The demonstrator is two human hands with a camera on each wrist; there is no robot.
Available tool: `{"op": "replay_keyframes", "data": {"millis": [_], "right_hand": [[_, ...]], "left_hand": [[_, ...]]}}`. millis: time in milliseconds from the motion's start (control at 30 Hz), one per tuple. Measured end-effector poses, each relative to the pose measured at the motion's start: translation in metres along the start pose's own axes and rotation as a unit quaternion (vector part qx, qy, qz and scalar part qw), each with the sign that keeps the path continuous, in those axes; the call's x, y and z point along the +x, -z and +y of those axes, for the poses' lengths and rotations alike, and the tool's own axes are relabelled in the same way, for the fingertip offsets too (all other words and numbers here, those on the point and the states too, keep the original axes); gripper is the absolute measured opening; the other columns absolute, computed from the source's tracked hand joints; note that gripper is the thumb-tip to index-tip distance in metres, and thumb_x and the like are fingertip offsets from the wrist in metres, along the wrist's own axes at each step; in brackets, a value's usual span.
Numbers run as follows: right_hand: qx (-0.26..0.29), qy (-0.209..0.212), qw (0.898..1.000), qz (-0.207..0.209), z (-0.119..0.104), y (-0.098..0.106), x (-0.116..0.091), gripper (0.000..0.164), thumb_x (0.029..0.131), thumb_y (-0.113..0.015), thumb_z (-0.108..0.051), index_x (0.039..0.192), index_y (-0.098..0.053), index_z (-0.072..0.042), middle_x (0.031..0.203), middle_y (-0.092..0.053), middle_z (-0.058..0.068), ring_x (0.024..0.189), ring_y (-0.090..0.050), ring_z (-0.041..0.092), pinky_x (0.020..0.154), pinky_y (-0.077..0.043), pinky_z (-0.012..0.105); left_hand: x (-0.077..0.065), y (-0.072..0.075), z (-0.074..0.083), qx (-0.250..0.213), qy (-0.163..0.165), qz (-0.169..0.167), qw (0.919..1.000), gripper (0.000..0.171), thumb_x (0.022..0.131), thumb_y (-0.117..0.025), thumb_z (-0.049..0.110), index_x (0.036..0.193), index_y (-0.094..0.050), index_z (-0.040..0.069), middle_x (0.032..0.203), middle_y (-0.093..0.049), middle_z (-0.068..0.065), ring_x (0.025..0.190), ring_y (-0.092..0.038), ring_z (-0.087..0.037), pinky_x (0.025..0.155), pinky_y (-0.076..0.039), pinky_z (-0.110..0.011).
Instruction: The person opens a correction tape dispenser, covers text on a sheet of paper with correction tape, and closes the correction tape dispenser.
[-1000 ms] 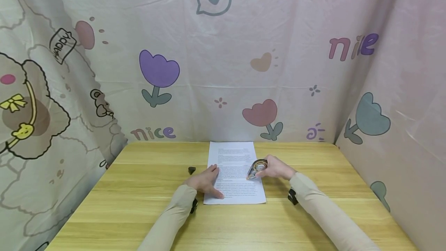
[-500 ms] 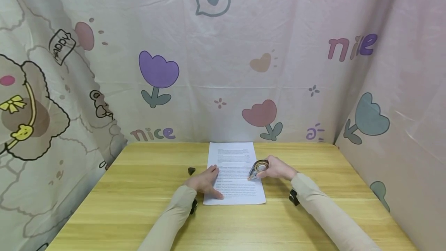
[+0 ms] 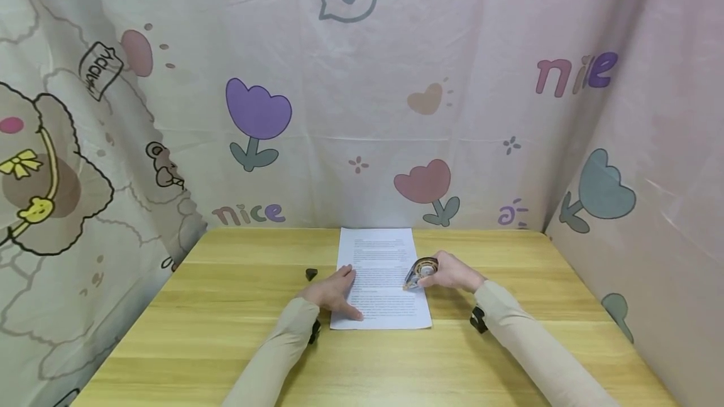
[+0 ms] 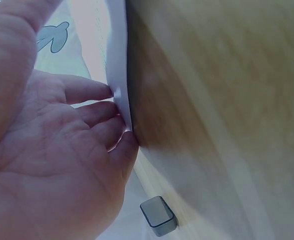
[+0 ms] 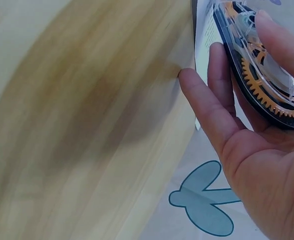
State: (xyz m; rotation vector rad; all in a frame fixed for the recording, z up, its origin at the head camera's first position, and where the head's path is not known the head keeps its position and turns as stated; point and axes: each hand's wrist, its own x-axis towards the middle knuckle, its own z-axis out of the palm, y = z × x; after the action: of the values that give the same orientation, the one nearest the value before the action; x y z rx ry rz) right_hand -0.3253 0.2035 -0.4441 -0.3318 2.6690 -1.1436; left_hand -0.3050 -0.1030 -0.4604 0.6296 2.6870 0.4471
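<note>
A printed sheet of paper (image 3: 384, 250) lies on the wooden table, its far end by the cloth backdrop. My left hand (image 3: 332, 294) rests on the paper's left side, fingers spread and fingertips on the sheet; the left wrist view shows those fingertips at the paper's edge (image 4: 117, 55). In my right hand (image 3: 452, 272) I hold a correction tape (image 3: 421, 271) with a clear case and orange gears, gripped between thumb and fingers. Its tip points down at the printed lines near the right edge. Up close, the right wrist view shows the correction tape's gear (image 5: 259, 82) under the thumb.
A small dark cap (image 3: 311, 274) stands on the table left of the paper; the left wrist view shows it as a translucent grey cap (image 4: 158, 216). The wooden table (image 3: 186, 331) ends at a patterned cloth backdrop (image 3: 339, 112) at the back and sides.
The correction tape and my right hand have shifted slightly to the right over the paper. My left hand stays in place. The head view tilts a little.
</note>
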Motion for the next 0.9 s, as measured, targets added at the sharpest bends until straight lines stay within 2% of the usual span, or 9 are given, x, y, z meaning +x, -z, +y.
{"op": "replay_keyframes", "data": {"millis": [267,500,633,767,900], "right_hand": [[0.004,0.008,1.0,0.002,0.001,0.0,0.003,0.026,0.073,-0.084,-0.012,0.089,-0.066,-0.002,0.078,-0.068,0.006,0.064,-0.055,0.015,0.054,-0.048,0.026],[0.088,0.057,0.994,-0.019,0.004,-0.002,0.005,0.023,0.078,-0.08,-0.013,0.095,-0.071,0.0,0.082,-0.074,0.007,0.066,-0.057,0.015,0.06,-0.049,0.027],[0.101,0.072,0.992,-0.019,0.004,-0.007,0.007,0.025,0.078,-0.081,-0.015,0.095,-0.072,0.0,0.081,-0.073,0.004,0.067,-0.056,0.015,0.061,-0.048,0.028],[0.119,0.068,0.99,-0.014,0.003,-0.01,0.009,0.026,0.078,-0.081,-0.014,0.096,-0.071,0.002,0.082,-0.073,0.005,0.071,-0.06,0.021,0.066,-0.051,0.031],[0.126,0.053,0.991,0.011,-0.001,-0.012,0.009,0.026,0.078,-0.081,-0.015,0.097,-0.072,-0.001,0.083,-0.073,0.006,0.073,-0.06,0.021,0.067,-0.051,0.031]], "left_hand": [[0.001,0.002,-0.001,0.002,0.004,0.001,1.0,0.114,0.074,-0.081,0.051,0.154,-0.021,-0.003,0.164,-0.012,-0.018,0.152,-0.013,-0.031,0.124,-0.017,-0.044],[-0.001,0.001,-0.001,-0.009,0.009,-0.003,0.9999,0.114,0.074,-0.081,0.052,0.154,-0.021,-0.002,0.164,-0.012,-0.018,0.152,-0.012,-0.031,0.124,-0.017,-0.044],[-0.001,0.0,0.0,-0.013,0.008,0.001,0.9999,0.113,0.074,-0.082,0.05,0.154,-0.022,-0.003,0.164,-0.012,-0.018,0.152,-0.013,-0.031,0.124,-0.017,-0.044],[0.0,0.001,0.001,-0.016,0.011,0.0,0.9998,0.113,0.073,-0.083,0.049,0.154,-0.022,-0.003,0.164,-0.012,-0.018,0.152,-0.013,-0.031,0.124,-0.017,-0.044],[0.001,0.001,0.001,-0.008,0.011,0.002,0.9999,0.113,0.073,-0.083,0.05,0.153,-0.023,-0.003,0.163,-0.014,-0.018,0.152,-0.014,-0.031,0.124,-0.018,-0.044]]}}
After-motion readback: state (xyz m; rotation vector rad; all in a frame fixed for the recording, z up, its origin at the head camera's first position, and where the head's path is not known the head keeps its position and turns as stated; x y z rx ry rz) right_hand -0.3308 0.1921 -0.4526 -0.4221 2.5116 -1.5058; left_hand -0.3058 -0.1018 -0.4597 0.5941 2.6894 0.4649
